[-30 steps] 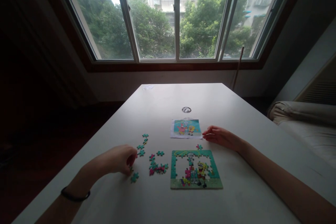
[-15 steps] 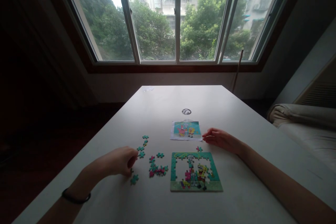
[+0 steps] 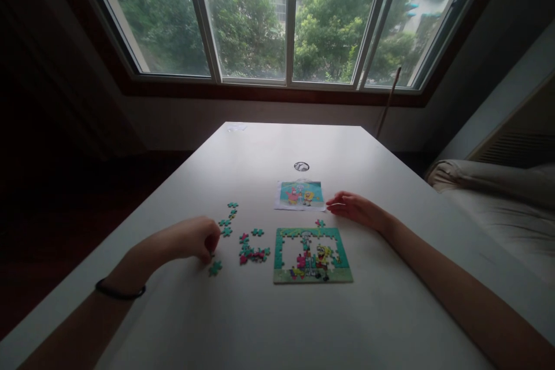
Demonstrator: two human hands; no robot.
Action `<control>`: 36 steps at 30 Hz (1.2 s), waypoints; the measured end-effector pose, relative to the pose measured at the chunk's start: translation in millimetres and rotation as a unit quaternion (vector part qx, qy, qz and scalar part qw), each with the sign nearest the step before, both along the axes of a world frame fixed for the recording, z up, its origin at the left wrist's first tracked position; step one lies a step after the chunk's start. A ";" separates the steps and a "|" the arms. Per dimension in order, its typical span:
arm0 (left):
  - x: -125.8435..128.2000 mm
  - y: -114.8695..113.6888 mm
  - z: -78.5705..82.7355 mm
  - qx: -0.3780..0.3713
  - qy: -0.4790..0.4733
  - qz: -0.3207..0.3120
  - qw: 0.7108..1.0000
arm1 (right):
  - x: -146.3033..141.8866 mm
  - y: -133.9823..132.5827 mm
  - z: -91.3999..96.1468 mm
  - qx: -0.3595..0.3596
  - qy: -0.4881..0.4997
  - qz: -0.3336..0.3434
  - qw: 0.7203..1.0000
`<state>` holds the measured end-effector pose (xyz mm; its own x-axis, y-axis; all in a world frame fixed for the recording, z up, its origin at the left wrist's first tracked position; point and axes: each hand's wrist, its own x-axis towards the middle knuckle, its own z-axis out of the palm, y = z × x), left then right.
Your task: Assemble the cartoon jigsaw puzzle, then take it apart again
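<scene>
on the smooth white surface [image 3: 312, 324], well apart from its far edge, we have a flat, rectangular spongebob jigsaw puzzle [image 3: 321, 260] with knob-edged gaps. our left hand [image 3: 193, 237], toward the surface's left edge, has thumb and fingers curled in; we cannot tell whether they pinch anything. a star-shaped teal piece [image 3: 215, 267] lies just beside it. our right hand [image 3: 355, 208], fingers loosely bent, rests near the printed paper sheet [image 3: 301, 193].
</scene>
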<state>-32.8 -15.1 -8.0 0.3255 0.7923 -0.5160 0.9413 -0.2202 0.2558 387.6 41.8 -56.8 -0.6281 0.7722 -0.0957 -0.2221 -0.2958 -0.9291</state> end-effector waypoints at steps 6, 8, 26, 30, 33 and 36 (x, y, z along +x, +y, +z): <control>10.0 -2.3 6.0 0.007 0.025 0.007 1.000 | -0.2 -0.5 1.1 -0.002 -0.004 -0.005 1.000; 14.2 -4.0 8.9 0.012 0.039 0.012 0.999 | -0.9 -0.9 1.7 -0.001 -0.003 -0.006 1.000; 39.2 -16.7 15.0 0.088 -0.123 -0.068 0.986 | -2.1 -0.1 1.0 0.026 0.007 0.017 1.000; 86.1 -34.5 13.2 -0.093 -0.376 -0.007 0.922 | -6.6 -4.8 14.5 0.046 -0.012 0.028 0.999; 111.6 -40.3 -5.5 -0.162 -0.509 0.091 0.840 | -24.3 -19.7 35.4 0.100 -0.059 0.051 0.992; 126.5 -44.4 -18.4 -0.137 -0.552 0.184 0.801 | -51.3 -45.3 52.7 0.158 -0.103 0.056 0.980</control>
